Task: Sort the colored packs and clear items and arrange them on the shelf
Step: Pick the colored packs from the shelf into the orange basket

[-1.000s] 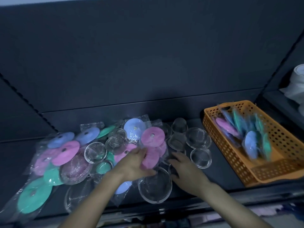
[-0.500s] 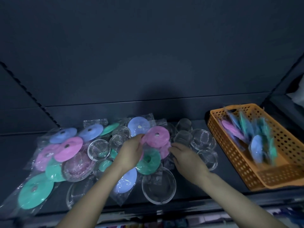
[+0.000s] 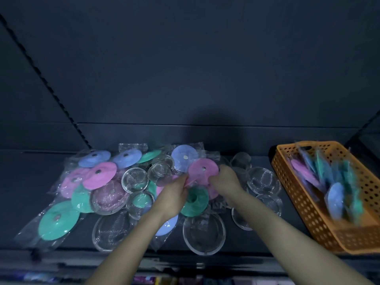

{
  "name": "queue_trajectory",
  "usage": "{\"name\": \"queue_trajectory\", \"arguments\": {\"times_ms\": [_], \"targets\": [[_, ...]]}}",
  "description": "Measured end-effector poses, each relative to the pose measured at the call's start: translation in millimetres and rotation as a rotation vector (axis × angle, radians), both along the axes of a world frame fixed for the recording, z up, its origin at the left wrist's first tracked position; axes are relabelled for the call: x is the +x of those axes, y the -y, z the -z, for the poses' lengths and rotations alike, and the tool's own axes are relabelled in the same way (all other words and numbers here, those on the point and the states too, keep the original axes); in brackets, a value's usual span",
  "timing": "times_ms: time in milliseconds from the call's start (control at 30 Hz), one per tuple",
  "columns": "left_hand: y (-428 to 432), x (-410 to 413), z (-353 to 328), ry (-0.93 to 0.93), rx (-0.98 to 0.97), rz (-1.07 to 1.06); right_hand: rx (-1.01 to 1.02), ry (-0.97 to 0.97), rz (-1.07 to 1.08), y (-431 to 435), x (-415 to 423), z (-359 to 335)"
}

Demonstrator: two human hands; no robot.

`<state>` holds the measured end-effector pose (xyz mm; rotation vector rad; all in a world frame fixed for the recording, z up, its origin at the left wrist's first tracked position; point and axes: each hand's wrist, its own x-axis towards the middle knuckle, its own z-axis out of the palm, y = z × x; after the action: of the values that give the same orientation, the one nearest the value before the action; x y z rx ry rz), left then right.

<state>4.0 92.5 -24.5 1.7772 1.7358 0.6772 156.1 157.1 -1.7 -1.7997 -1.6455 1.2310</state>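
A heap of plastic-wrapped coloured discs lies on the dark shelf: pink, blue, green. Clear mesh strainers lie among them and to the right. My left hand pinches the left edge of a pink pack in the middle of the heap. My right hand grips the right side of the same pack. A green pack lies just below it, between my hands.
An orange perforated basket stands at the right on the shelf and holds several pink, blue and green packs on edge. The shelf's dark back wall rises behind the heap. A front lip runs along the shelf edge below my arms.
Both hands have moved back from the near strainers to the pink pack and taken hold of it from either side. The green pack beneath has come into view.
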Motion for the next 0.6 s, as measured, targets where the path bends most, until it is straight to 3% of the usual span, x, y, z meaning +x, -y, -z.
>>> {"name": "queue_trajectory", "arguments": {"times_ms": [67, 333, 467, 600], "targets": [[0, 0, 2, 0.011, -0.009, 0.002, -0.07, -0.075, 0.086, -4, 0, 0], [0, -2, 11, 0.061, -0.018, -0.029, -0.107, 0.062, 0.019, -22, 4, 2], [1, -5, 16, 0.075, 0.009, -0.044, -0.135, -0.095, 0.139, -28, 7, 3], [3, -4, 14, 0.105, 0.023, -0.051, -0.113, -0.214, 0.118, -25, 7, 6]]}}
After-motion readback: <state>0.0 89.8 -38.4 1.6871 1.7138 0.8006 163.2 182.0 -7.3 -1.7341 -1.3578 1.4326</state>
